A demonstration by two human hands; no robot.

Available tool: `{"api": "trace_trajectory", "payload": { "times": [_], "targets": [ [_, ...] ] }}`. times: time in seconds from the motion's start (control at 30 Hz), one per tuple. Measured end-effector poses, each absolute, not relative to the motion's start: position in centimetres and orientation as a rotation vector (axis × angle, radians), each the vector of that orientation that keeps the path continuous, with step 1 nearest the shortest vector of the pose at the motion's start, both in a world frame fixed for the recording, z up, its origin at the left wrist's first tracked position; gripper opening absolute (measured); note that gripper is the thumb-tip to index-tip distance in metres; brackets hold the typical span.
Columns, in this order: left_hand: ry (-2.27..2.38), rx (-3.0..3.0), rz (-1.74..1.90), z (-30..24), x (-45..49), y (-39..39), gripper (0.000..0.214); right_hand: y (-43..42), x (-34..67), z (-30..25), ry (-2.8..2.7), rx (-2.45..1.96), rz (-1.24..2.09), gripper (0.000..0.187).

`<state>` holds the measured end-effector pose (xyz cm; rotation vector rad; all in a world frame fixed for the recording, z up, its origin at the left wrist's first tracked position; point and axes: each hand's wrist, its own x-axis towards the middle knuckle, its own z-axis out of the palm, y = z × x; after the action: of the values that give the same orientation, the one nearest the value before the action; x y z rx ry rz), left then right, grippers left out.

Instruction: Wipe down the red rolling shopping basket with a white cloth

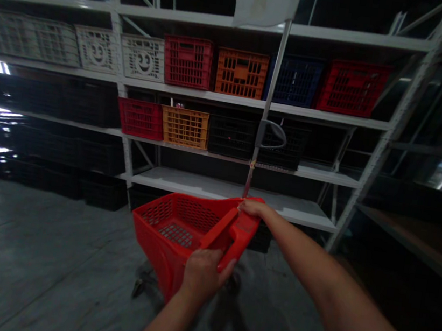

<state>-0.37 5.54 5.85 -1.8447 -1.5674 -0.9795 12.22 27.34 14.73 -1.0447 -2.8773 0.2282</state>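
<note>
A red plastic shopping cart stands in front of me, turned with its basket toward the left. The perforated floor and side walls of its basket show. My left hand is closed around the near end of the cart's red handle. At the far end of the handle, my right hand is closed on it, its fingertips partly hidden. Just beyond that hand rises a metal pole, with a pale flag at the top and a grey loop partway up.
Behind the cart is a white metal shelf rack. It carries white crates, red crates, an orange crate, a yellow crate and dark crates. More shelving stands at the right. Cart wheels rest on the grey floor.
</note>
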Motion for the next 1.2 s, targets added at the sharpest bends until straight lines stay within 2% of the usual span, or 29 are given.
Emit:
{"api": "trace_trajectory", "payload": {
  "times": [0.3, 0.47, 0.67, 1.0, 1.2],
  "targets": [
    [-1.552, -1.863, -1.031, 6.1, -1.9, 5.5, 0.030, 21.0, 10.3, 13.9, -3.090, -0.524, 0.350, 0.033],
    [-1.541, -1.876, -1.027, 6.2, -2.2, 5.7, 0.032, 18.4, 10.7, 13.4, -3.128, -0.197, 0.032, 0.033],
    [-1.608, -1.904, -0.988, 6.2, -2.2, 6.2, 0.034, 19.3, 10.9, 14.0, -3.008, -0.313, -0.162, 0.031],
    [-1.512, -1.904, -1.040, 6.1, -3.2, 5.9, 0.031, 15.9, 13.4, 10.8, -2.745, -0.300, -0.030, 0.034],
    [-1.501, -1.890, -1.048, 5.9, -2.7, 6.5, 0.033, 18.7, 12.8, 12.7, -2.905, -0.243, -0.126, 0.031]
  ]
}}
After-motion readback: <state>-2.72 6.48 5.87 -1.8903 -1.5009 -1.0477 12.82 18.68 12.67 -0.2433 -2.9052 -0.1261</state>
